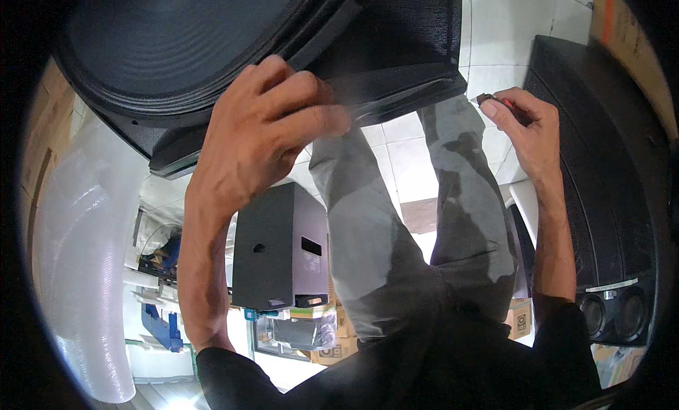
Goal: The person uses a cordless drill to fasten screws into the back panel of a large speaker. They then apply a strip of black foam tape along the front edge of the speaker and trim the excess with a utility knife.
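Observation:
A large black loudspeaker cabinet [407, 35] fills the top of the head view, with a big round ribbed speaker cone [177, 42] on its left part. My left hand [265, 123] is over the near rim of the cone and the cabinet's front edge. Its fingers are curled and pressed together; whatever they pinch, if anything, is hidden. Off the cabinet's right corner, my right hand [527, 123] is closed around a small black and red hand tool [508, 104]. Most of that tool lies inside the fist, so its kind does not show.
A tall black speaker [594, 169] stands on the right, beside a cardboard box [626, 28]. On the left is a roll of clear bubble wrap [81, 261]. Behind my legs are a dark box-shaped cabinet [272, 247] and several cartons [336, 350]. White tiles [506, 28] cover the floor.

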Available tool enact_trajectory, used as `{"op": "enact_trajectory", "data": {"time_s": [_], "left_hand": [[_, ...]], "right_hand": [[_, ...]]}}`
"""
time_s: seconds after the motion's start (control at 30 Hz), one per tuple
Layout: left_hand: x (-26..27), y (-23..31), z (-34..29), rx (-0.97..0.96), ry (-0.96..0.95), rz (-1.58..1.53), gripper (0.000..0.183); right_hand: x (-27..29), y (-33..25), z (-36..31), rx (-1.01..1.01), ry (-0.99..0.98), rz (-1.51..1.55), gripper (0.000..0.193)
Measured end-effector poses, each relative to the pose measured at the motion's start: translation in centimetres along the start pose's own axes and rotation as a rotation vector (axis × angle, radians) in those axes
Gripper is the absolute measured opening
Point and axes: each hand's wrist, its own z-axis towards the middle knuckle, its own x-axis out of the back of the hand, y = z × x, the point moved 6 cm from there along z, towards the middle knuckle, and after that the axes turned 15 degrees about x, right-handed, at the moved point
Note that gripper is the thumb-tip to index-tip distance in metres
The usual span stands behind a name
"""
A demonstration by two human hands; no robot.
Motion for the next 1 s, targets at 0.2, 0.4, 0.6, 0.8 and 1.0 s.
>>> {"op": "enact_trajectory", "data": {"time_s": [0.2, 0.4, 0.6, 0.8, 1.0], "left_hand": [[0.0, -1.4, 0.5, 0.002, 0.007, -0.210, 0.020], [0.8, -2.4, -1.0, 0.034, -0.040, -0.074, 0.018], [2.4, -4.4, -3.8, 0.066, -0.099, 0.136, 0.020], [3.4, -5.7, -6.6, 0.096, -0.130, 0.198, 0.020], [4.3, -7.7, -8.9, 0.108, -0.074, 0.228, 0.020]], "right_hand": [[-1.1, -1.3, -0.4, -0.044, 0.033, 0.111, 0.037], [-1.4, -2.0, -1.1, -0.060, 0.074, 0.160, 0.036], [-1.9, -2.0, -1.8, -0.061, 0.113, 0.218, 0.036], [-2.6, -2.2, -2.9, -0.066, 0.120, 0.208, 0.034], [-4.4, -3.2, -3.8, -0.099, 0.111, 0.218, 0.033]]}}
